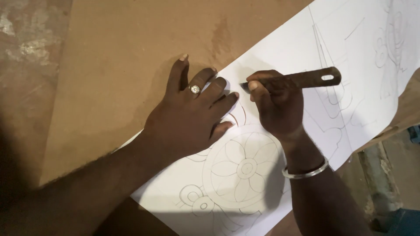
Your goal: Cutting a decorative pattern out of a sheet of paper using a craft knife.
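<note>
Head cam: left hand [188, 122] spread flat pinning paper pattern [245, 175], right hand [275, 105] gripping metal blade [302, 79] (cutting looks barely started, most outlines w/o cuts).

We see a white paper sheet [350, 113] covered in thin grey line drawings: a round flower with petals near us and curling leaf shapes at the far right. It lies on a plain brown board [113, 57]. The tool [302, 78] is dark rusty brown. The ring [194, 89] is silver with a pale stone, and the bangle [306, 172] is silver.
</note>
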